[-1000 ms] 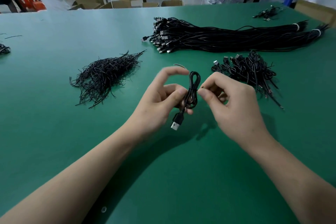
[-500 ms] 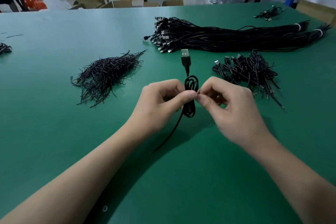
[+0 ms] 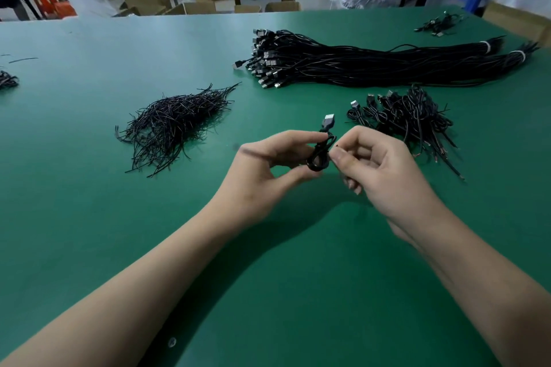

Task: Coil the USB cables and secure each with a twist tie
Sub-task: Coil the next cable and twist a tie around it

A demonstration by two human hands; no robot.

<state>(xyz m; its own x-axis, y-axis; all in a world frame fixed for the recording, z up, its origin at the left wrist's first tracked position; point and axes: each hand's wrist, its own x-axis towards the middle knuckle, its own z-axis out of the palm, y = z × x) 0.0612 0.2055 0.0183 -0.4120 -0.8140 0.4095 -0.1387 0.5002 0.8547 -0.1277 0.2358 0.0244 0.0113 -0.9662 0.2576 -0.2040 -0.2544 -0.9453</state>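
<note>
My left hand (image 3: 268, 164) pinches the coiled cable (image 3: 319, 158) above the middle of the bench (image 3: 89, 217), plug (image 3: 329, 121) pointing far, so I should keep this grip steady while my right hand (image 3: 384, 170), pinching what I think is the twist tie (image 3: 336, 146), turns its ends snug.

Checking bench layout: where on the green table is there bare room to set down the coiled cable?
Free: the table nearest the person, and the stretch left of the twist-tie pile. Crowded: far right, where the straight cable bundle and finished coils lie close together.
</note>
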